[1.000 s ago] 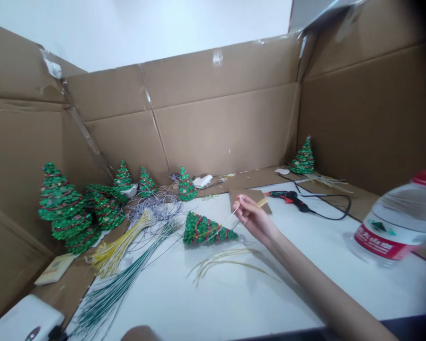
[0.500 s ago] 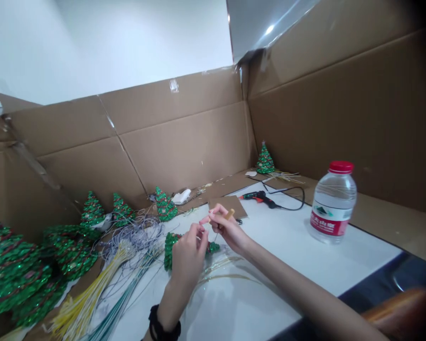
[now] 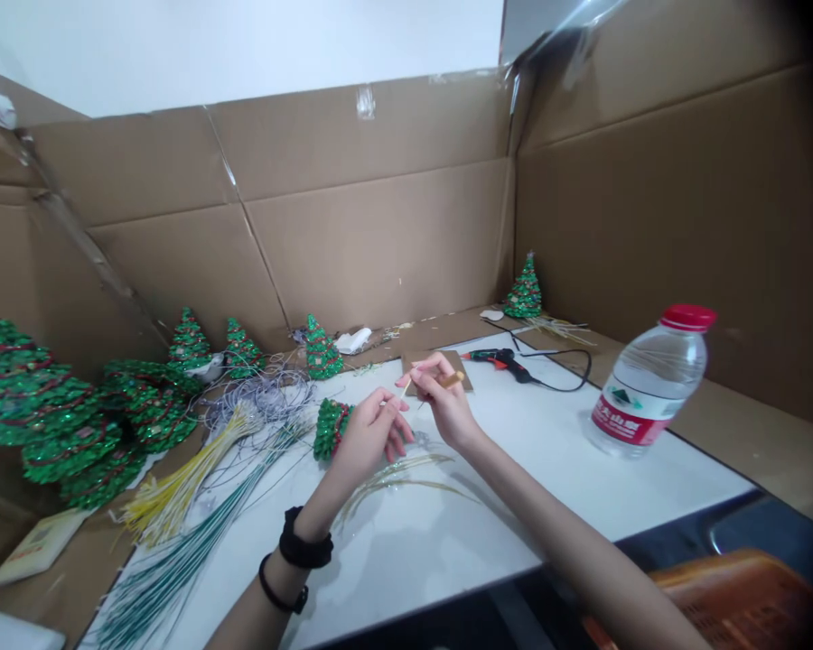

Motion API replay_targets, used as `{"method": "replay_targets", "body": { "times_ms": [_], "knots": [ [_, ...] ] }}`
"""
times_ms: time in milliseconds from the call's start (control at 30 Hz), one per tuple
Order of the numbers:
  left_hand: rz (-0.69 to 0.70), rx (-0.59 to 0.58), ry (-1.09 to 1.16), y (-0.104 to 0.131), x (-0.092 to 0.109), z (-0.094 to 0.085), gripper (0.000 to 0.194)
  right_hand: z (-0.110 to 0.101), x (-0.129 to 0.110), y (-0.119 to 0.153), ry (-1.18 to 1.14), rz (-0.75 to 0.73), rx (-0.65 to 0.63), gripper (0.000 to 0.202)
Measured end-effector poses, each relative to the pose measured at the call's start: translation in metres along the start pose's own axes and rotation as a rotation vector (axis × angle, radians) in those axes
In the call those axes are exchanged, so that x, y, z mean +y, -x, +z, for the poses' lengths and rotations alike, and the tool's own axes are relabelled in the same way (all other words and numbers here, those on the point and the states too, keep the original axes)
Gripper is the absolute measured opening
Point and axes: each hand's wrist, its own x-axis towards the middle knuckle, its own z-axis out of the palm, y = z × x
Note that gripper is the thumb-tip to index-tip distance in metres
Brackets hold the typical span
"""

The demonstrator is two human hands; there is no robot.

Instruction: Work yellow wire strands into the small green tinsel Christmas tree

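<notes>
My right hand (image 3: pixel 451 406) is closed around a small tool with a short wooden handle (image 3: pixel 453 380); a thin tip seems to point down from the palm, and its kind is unclear. Between the fingertips of both hands runs a thin pale strand (image 3: pixel 405 390). My left hand (image 3: pixel 372 429) pinches its lower end, the other fingers loosely curled. Behind that hand a green tinsel Christmas tree (image 3: pixel 331 428) lies on the white board (image 3: pixel 413 542), partly hidden. Below the hands lie several loose golden strands (image 3: pixel 406 476).
Several tinsel trees (image 3: pixel 47 415) stand at the left, another tree (image 3: pixel 525 291) in the far corner. Yellow strands (image 3: pixel 190 483), green strands (image 3: pixel 196 533) and tangled grey cord (image 3: pixel 264 397) lie left. A glue gun (image 3: pixel 501 361), cardboard piece (image 3: pixel 464 366) and water bottle (image 3: pixel 643 388) sit right. Cardboard walls (image 3: pixel 379 226) surround the board.
My view has tilted down. My hands have drawn slightly apart, and the pale strand now shows between them. My left hand's fingers have loosened, and its lower fingers have spread a little.
</notes>
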Motion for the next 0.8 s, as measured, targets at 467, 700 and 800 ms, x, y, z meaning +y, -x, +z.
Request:
{"method": "replay_targets", "body": {
  "times_ms": [467,700,800],
  "knots": [
    [0.120,0.066,-0.286,0.007,-0.044,0.006,0.029,-0.030,0.007,-0.024,0.096,-0.140,0.296,0.019],
    [0.166,0.197,-0.413,0.015,-0.054,0.012,0.026,-0.043,0.012,-0.032,0.099,-0.171,0.362,0.018],
    [0.186,0.284,-0.402,0.016,-0.055,0.013,0.026,-0.049,0.014,-0.034,0.239,-0.181,0.360,0.020]
  ]
}}
